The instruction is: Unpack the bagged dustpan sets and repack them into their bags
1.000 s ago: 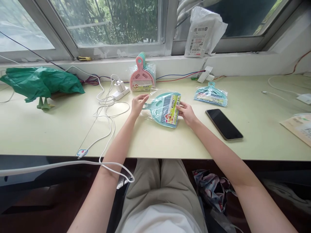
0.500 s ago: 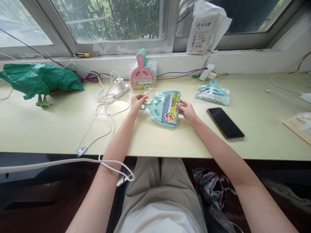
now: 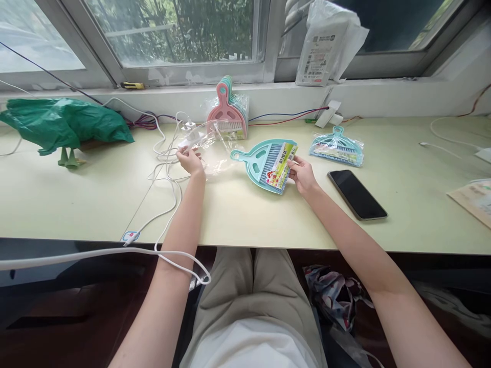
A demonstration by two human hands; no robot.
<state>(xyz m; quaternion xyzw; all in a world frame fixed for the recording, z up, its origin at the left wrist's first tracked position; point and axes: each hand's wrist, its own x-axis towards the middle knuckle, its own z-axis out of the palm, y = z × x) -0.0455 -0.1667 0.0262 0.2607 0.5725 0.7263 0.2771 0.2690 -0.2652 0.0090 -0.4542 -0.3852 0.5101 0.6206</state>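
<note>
My right hand (image 3: 303, 174) is closed on the label edge of a turquoise dustpan and brush set (image 3: 258, 162), its handle pointing left above the table. A printed card label (image 3: 281, 164) lies over the bristles. To the left, my left hand (image 3: 191, 161) pinches a clear plastic bag (image 3: 218, 153), which hangs apart from the dustpan. Behind them a stack of wrapped dustpan sets (image 3: 227, 110), pink at the front, leans against the wall. Another wrapped turquoise set (image 3: 336, 147) lies flat at the right.
A black phone (image 3: 357, 194) lies right of my right hand. White cables (image 3: 169, 179) tangle near my left forearm, by a power strip (image 3: 190, 137). A green plastic bag (image 3: 65, 122) sits at the left. A white package (image 3: 326, 48) stands on the sill.
My left hand has moved left, pulling the clear bag off the turquoise dustpan set. My right hand has shifted slightly right and up with the set, which is now out of its bag.
</note>
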